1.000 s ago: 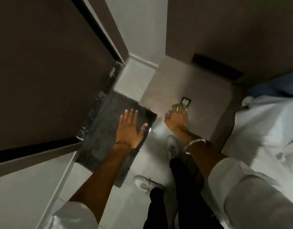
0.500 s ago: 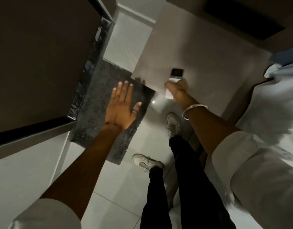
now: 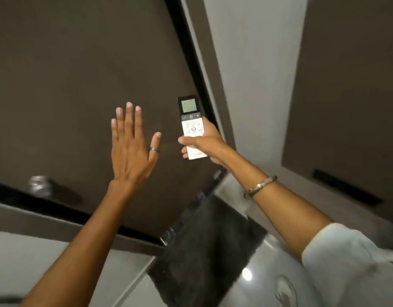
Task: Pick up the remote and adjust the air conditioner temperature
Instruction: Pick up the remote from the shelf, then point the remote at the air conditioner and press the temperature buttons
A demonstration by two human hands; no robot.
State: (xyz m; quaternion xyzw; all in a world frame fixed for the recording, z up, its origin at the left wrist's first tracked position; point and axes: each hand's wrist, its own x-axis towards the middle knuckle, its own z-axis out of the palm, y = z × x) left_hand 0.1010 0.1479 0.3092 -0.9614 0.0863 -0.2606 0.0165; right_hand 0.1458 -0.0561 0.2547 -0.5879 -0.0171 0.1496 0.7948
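1. Head view: the right hand [image 3: 207, 145] is gripping the remote [image 3: 191, 127] around its lower half, thumb lying across the front below the buttons, screen end pointing up and away, in the air before a dark door [image 3: 80, 85].
2. The left hand [image 3: 130, 147] is hovering beside it, fingers spread flat, holding nothing.
3. The remote is looking light, rigid and smooth, so gripping low is leaving the keys reachable.

- The floor [image 3: 264, 282] is pale, glossy tile that catches a bright spot of light.
- A dark, shaggy mat [image 3: 204, 251] lies flat on the floor, one edge near a dark door's threshold.
- The desk [image 3: 286, 191] has a bare, pale top at right.
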